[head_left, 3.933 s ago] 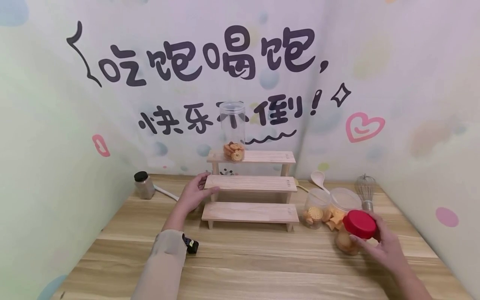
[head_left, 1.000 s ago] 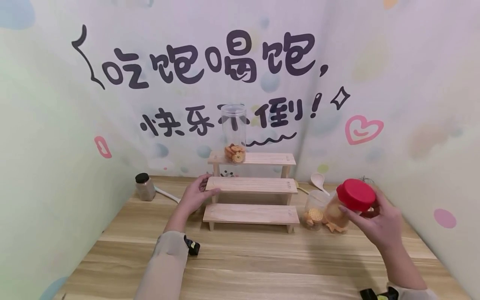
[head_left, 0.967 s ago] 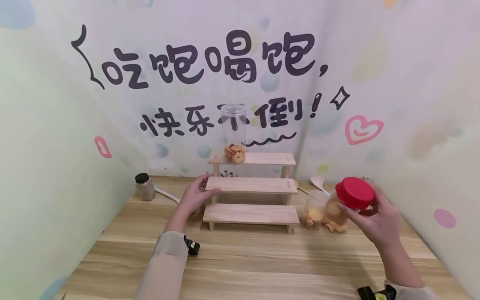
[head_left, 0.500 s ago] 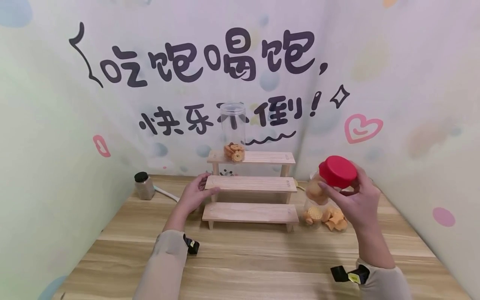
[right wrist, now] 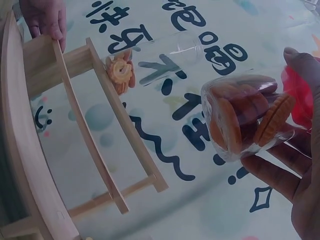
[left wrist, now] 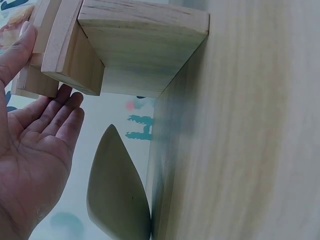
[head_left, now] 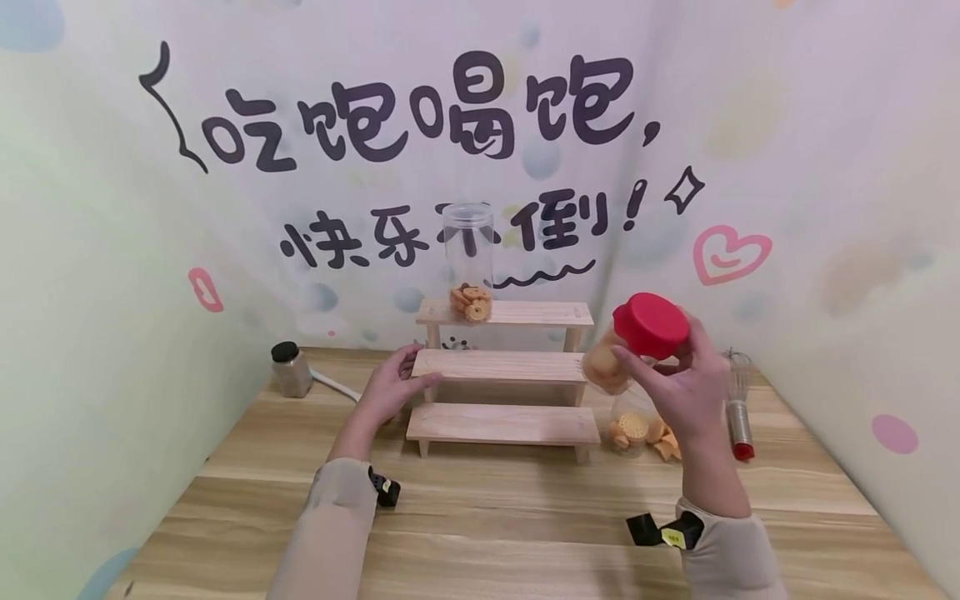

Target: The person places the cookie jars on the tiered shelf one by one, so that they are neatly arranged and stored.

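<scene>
Red-lidded jar [head_left: 633,333] has risen and shifted left since the earlier frame; it hangs tilted in mid-air near the right end of the middle shelf [head_left: 498,365] of the wooden stand [head_left: 502,422]; thumb and fingers of the right hand [head_left: 693,392] are clamped on it; the left hand [head_left: 390,387], unmoved, grips the shelf's left end; carrying appears the step in hand; next move likely calls for levelling the jar.
</scene>
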A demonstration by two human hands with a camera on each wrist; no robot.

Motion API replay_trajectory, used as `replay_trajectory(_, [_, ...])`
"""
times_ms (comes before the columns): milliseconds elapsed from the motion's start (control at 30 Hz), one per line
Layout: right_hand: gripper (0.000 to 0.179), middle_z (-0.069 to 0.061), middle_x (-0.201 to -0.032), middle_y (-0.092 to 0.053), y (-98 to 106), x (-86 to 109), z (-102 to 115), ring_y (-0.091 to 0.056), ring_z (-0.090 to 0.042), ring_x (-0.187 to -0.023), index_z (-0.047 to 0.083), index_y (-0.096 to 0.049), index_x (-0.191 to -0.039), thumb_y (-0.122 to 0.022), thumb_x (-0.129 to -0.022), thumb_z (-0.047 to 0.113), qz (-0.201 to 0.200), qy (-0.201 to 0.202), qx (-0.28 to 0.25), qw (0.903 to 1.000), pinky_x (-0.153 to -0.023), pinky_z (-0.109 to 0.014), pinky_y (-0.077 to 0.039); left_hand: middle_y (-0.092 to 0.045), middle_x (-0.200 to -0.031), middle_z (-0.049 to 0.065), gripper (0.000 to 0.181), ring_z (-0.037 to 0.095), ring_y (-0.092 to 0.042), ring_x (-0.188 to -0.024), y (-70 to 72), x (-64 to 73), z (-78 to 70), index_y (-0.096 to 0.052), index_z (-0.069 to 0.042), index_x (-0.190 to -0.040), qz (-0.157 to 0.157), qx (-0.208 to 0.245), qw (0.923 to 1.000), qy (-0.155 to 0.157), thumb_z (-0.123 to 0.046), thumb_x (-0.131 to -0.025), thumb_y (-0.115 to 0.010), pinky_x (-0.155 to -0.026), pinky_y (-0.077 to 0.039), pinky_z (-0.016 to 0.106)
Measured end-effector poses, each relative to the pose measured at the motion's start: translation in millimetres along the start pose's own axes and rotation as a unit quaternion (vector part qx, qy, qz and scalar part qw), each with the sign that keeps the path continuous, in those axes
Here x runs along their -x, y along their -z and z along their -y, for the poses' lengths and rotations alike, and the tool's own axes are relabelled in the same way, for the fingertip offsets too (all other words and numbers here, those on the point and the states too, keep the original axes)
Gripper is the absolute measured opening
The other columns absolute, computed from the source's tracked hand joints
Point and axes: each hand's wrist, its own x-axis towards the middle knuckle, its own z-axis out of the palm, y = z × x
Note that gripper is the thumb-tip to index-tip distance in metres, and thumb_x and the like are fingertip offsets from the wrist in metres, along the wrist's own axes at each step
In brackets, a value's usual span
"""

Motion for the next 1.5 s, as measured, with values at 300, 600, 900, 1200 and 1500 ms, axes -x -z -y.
replay_trajectory(300, [0.065, -0.013, -0.125, -0.066, -28, -12.7, -4, -0.064, -0.006, -0.104, 0.001, -0.058, -0.136, -0.084, -0.076, 0.000, -0.019, -0.003, -0.046, 0.9988, -0.075, -0.013, -0.055, -0.049, -0.146, 0.016, 0.092, 0.033, -0.048, -0.135, 8.2, -1.2, -1.3, -0.038, -0.007, -0.153, -0.008, 0.007, 0.9999, 0.006, -0.046, -0.082, -0.082, -0.114, -0.040, 0.046])
replay_trajectory(600, [0.061, 0.000, -0.125, -0.068, -66, -31.7, -32, -0.065, -0.016, -0.107, 0.016, -0.062, -0.135, -0.088, -0.079, 0.017, -0.050, -0.026, -0.086, 0.9948, -0.088, -0.022, -0.056, -0.051, -0.144, 0.016, 0.088, 0.033, -0.049, -0.134, 9.2, -2.3, -2.4, -0.040, -0.006, -0.152, -0.016, 0.014, 0.9998, -0.001, -0.041, -0.083, -0.083, -0.113, -0.040, 0.046])
replay_trajectory(900, [0.066, -0.001, -0.131, -0.062, -95, -35.9, -39, -0.060, -0.021, -0.116, 0.017, -0.055, -0.140, -0.086, -0.082, 0.023, -0.081, -0.115, -0.172, 0.9749, -0.097, -0.027, -0.054, -0.050, -0.146, 0.016, 0.088, 0.032, -0.047, -0.137, -3.0, 0.1, -5.2, -0.039, -0.006, -0.152, 0.003, 0.011, 0.9999, 0.005, -0.039, -0.083, -0.083, -0.115, -0.038, 0.044])
replay_trajectory(1200, [0.073, 0.002, -0.136, -0.058, -108, -36.2, -52, -0.056, -0.018, -0.123, 0.020, -0.049, -0.143, -0.086, -0.081, 0.030, -0.056, -0.160, -0.161, 0.9722, -0.103, -0.032, -0.051, -0.050, -0.146, 0.015, 0.090, 0.031, -0.047, -0.136, -0.1, -7.5, -5.9, -0.038, -0.006, -0.152, 0.003, 0.013, 0.9999, -0.003, -0.042, -0.083, -0.083, -0.115, -0.038, 0.042])
replay_trajectory(1500, [0.077, 0.002, -0.139, -0.056, -117, -29.0, -66, -0.054, -0.018, -0.126, 0.021, -0.045, -0.146, -0.086, -0.082, 0.032, -0.032, -0.175, -0.146, 0.9731, -0.105, -0.039, -0.050, -0.050, -0.146, 0.017, 0.087, 0.032, -0.048, -0.136, -0.6, -4.7, 0.7, -0.039, -0.006, -0.152, 0.000, 0.019, 0.9998, 0.002, -0.038, -0.084, -0.083, -0.115, -0.039, 0.043])
